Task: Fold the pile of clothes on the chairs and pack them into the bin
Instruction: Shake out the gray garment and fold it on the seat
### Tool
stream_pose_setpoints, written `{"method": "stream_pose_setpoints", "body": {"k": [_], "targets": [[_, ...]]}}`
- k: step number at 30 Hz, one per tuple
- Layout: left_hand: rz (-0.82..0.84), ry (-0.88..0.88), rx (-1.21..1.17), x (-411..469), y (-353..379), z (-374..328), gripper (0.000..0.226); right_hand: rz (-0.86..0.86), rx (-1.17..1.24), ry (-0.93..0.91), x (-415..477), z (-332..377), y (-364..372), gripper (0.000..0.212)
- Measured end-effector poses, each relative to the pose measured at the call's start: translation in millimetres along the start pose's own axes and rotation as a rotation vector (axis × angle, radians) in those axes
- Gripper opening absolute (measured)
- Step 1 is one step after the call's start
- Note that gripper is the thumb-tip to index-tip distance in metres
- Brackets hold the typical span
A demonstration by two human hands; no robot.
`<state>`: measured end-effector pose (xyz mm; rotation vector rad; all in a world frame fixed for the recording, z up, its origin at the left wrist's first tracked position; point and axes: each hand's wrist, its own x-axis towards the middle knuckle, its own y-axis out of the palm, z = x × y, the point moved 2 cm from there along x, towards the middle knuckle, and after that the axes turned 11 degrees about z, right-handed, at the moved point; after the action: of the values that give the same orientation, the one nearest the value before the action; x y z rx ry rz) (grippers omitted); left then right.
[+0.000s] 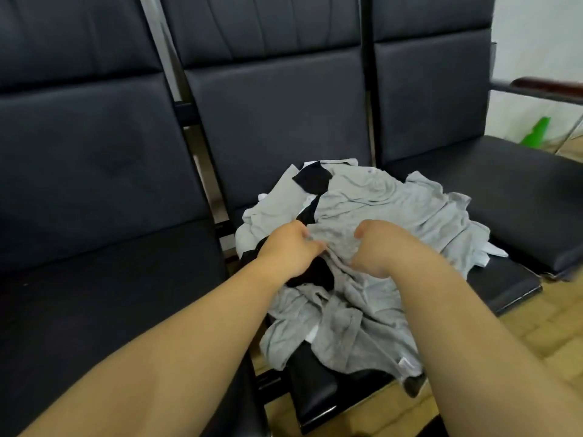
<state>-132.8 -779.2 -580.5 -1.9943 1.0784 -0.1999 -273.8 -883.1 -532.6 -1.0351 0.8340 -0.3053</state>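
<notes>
A loose pile of clothes (394,209), mostly grey with some black and white pieces, lies on the seat of the middle black chair (277,99). Both my hands are sunk into the near middle of the pile. My left hand (288,247) pinches a fold of a grey garment (334,244) at its left side, over a black piece (315,275). My right hand (375,250) is curled into the same grey garment a short way to the right. Part of the pile hangs over the seat's front edge. No bin is in view.
A black padded chair (94,171) stands to the left and another (517,190) to the right, both with bare seats. A dark armrest (549,86) sticks out at the far right. Wooden floor (542,326) shows at the lower right, with a green object (536,130) beyond the right chair.
</notes>
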Motion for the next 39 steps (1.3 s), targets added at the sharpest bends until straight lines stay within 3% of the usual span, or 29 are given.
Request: {"method": "stream_pose_setpoints", "body": {"k": [4, 6, 9, 11, 14, 16, 22, 25, 28, 39], "targets": [[0.003, -0.074, 0.189, 15, 3, -9, 0.013, 0.043, 0.036, -0.009, 0, -5, 2, 0.05], [-0.065, -0.036, 0.129, 9, -7, -19, 0.027, 0.045, 0.064, -0.017, -2, -6, 0, 0.054], [-0.214, 0.075, -0.192, -13, -36, -36, 0.026, 0.005, 0.16, -0.08, -5, 2, -1, 0.065], [-0.21, 0.132, -0.486, -30, -54, -46, 0.021, -0.065, 0.223, -0.115, -6, 11, 1, 0.067], [-0.146, 0.13, -0.811, -54, -75, -52, 0.02, -0.212, 0.247, -0.153, -10, 21, 1, 0.034], [-0.145, 0.119, -0.938, -65, -85, -49, 0.018, -0.306, 0.269, -0.165, -14, 21, -2, 0.013], [-0.243, 0.115, -1.178, -106, -122, -35, 0.009, -0.54, 0.371, -0.321, -52, 34, -10, 0.013], [-0.258, 0.125, -1.263, -128, -134, -28, 0.011, -0.615, 0.453, -0.517, -69, 46, -18, 0.015], [-0.278, 0.147, -1.323, -158, -151, -23, 0.018, -0.586, 0.513, -0.702, -91, 66, -29, 0.018], [-0.464, 0.386, -1.467, -281, -255, 0, 0.017, -0.455, 0.501, -0.957, -206, 191, -97, 0.015]]}}
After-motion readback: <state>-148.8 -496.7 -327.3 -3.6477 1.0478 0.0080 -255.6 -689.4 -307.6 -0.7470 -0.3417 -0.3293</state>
